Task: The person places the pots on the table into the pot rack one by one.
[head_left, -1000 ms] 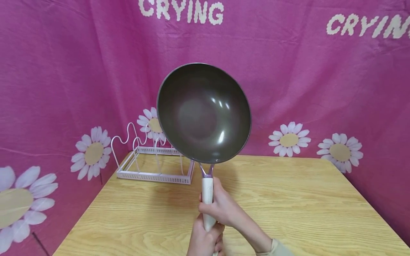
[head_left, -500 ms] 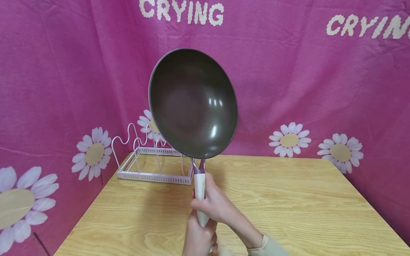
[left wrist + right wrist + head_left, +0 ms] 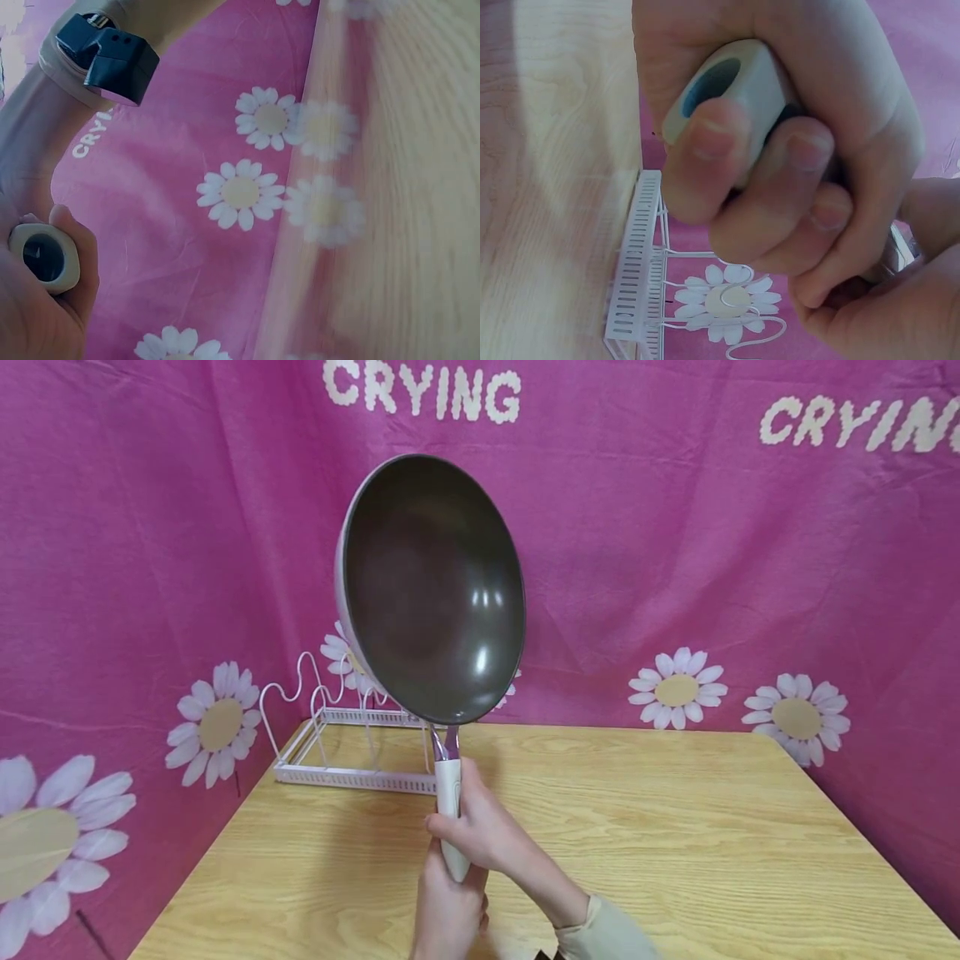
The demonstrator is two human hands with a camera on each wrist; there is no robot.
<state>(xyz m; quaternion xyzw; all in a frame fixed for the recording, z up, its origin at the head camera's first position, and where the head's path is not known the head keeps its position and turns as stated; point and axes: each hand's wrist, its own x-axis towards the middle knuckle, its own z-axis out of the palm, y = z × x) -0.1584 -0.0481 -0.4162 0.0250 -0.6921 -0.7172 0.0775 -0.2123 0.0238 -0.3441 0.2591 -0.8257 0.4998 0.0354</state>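
Note:
A deep frying pan [image 3: 431, 593] with a dark inside and pale outer wall is held upright in the air, its inside facing me and turned partly to the right. My right hand [image 3: 480, 831] grips the upper part of its white handle [image 3: 448, 789], thumb across the front. Below it, my left hand [image 3: 448, 906] wraps the lower end of the handle. The handle's hollow end [image 3: 69, 262] pokes out of the left hand in the left wrist view. In the right wrist view, curled fingers [image 3: 769, 217] of the left hand circle that end.
Behind the pan, at the table's back left, stands a white wire rack [image 3: 352, 779] with wavy dividers; the pan hides its right part. A pink cloth [image 3: 600, 568] with daisies hangs around the wooden table [image 3: 675, 843]. The right forearm wears a sleeve [image 3: 603, 931].
Both hands have carried the pan left and upward. It has also turned, so its opening looks narrower and more of its left outer wall shows. The rack has stayed in place.

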